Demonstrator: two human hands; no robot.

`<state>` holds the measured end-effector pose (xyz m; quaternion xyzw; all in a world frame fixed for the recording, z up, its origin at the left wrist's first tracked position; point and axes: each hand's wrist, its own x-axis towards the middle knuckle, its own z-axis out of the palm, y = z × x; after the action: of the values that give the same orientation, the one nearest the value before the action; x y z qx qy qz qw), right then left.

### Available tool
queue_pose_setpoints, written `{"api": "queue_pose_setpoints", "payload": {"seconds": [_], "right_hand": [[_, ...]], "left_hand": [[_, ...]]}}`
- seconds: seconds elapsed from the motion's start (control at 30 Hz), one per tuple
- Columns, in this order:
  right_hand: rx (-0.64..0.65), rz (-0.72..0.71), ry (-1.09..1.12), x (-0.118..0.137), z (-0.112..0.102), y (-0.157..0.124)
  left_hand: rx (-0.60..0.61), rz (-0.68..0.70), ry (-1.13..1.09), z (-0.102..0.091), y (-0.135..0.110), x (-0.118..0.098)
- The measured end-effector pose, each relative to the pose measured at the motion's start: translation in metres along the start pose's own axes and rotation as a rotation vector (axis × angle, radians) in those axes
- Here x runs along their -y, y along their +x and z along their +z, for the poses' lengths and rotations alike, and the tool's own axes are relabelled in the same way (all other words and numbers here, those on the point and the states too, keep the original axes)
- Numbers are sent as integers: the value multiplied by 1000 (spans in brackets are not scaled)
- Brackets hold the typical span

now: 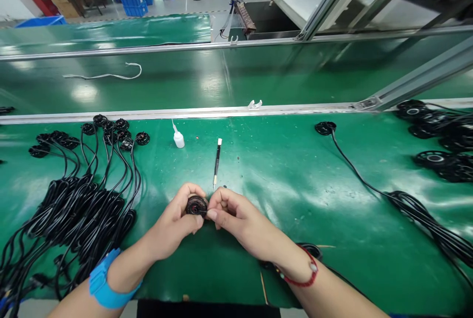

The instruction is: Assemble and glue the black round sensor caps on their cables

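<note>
Work on one small round black disc with a dark reddish-brown ring inside (195,205) appears to be partway through: it is off the table, held above the table's near edge, about midway along. The left hand (175,219) grips it between thumb and curled fingers, its face turned up. The right hand (236,214) has thumb and forefinger pinched together at the disc's right side; whether they grip the rim or a thin piece there is too small to tell.

How much is done or left is hard to judge. A dense pile of black cables with round black ends (88,205) covers the left end of the green table (281,160); a single round black end on a cable (325,128) lies near the far edge, right of centre, and black spoked discs (434,160) crowd the far right corner. Which are finished cannot be told.

A black-handled brush with a white tip (217,163) lies just beyond the hands, a white squeeze bottle with a thin nozzle (179,139) nearer the far edge. Nothing visible blocks the disc itself, but a coiled black cable (310,250) lies partly beneath the right forearm, toward the near edge, and could snag.
</note>
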<state>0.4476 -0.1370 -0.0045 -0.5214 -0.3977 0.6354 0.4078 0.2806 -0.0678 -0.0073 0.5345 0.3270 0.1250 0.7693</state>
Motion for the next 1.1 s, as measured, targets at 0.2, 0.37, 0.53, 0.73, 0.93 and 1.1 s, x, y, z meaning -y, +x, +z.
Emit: {"api": "queue_pose_setpoints", "payload": {"seconds": [0.2, 0.37, 0.53, 0.73, 0.93, 1.1], "right_hand": [[-16, 17, -15, -1, -1, 2], [-73, 5, -8, -4, 0, 4], [-111, -14, -1, -7, 4, 4], [-116, -19, -13, -12, 11, 5], [-151, -124, -78, -9, -4, 7], [-499, -400, -724, -20, -20, 21]], "left_hand": [[-95, -21, 35, 3, 2, 0], [-149, -71, 7, 5, 4, 0], [-165, -55, -49, 6, 4, 0], [-224, -20, 18, 8, 0, 5], [-211, 56, 43, 6, -1, 4], [-182, 117, 185, 6, -1, 6]]}}
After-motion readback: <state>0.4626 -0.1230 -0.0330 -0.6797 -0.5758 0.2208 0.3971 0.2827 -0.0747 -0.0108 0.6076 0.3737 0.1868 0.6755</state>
